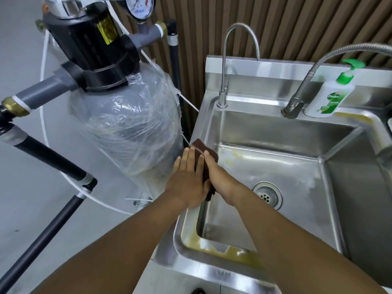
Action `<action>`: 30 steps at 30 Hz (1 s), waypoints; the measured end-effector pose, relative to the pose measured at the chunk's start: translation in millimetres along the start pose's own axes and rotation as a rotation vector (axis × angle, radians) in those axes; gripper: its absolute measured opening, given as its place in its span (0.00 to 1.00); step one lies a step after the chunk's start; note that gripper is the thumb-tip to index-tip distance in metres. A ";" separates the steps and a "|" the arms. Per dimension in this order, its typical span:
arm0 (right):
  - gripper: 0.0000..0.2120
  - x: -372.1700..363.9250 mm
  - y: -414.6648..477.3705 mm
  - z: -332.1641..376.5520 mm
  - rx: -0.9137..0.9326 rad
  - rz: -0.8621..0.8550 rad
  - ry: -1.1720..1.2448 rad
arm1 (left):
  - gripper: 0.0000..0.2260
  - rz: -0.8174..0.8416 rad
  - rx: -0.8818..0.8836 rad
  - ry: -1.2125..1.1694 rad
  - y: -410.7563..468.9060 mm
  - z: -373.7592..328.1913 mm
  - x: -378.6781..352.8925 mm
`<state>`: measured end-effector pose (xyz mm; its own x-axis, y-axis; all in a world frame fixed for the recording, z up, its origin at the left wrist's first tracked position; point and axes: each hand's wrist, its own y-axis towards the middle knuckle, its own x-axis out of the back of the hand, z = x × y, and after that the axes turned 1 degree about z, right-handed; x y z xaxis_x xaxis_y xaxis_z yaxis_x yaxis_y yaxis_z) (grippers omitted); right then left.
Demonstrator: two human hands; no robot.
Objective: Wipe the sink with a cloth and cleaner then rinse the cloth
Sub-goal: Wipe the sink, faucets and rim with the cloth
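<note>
Both hands are pressing flat on the dark brown cloth [206, 160] at the sink [331, 211] left rim, left hand [188, 179] grip spread with fingers straight, right hand [220, 177] grip spread alongside it, soap bottle [327, 98] standing at the sink's back rim.

I see a stainless steel sink unit [212, 270] carrying everything. On its back ledge stand a gooseneck tap [222, 81], a flexible-hose tap [297, 102] and a Dettol pump bottle [331, 98]. A dark brown cloth [206, 162] lies on its left rim.
</note>
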<state>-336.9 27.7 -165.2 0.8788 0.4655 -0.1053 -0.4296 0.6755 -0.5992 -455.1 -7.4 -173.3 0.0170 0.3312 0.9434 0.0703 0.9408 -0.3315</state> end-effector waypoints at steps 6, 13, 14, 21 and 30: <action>0.32 20.6 38.4 20.4 0.023 -0.032 -0.013 | 0.35 0.015 0.006 -0.030 47.2 -1.2 15.9; 0.31 42.8 71.2 47.4 0.077 -0.047 -0.012 | 0.38 0.034 0.002 -0.022 96.1 -2.1 33.0; 0.31 46.0 76.7 51.2 0.082 -0.053 -0.009 | 0.38 0.038 0.007 -0.015 103.0 -3.0 36.9; 0.33 49.5 80.6 56.2 0.091 -0.059 -0.028 | 0.38 0.065 -0.015 -0.014 115.5 -2.8 48.9; 0.29 13.8 -7.0 19.5 0.022 0.085 -0.099 | 0.40 0.118 -0.072 -0.081 14.3 9.1 18.0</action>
<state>-325.9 40.5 -147.0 0.8145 0.5753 -0.0753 -0.5073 0.6431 -0.5737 -462.9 12.7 -161.1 -0.0515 0.4463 0.8934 0.1441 0.8885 -0.4356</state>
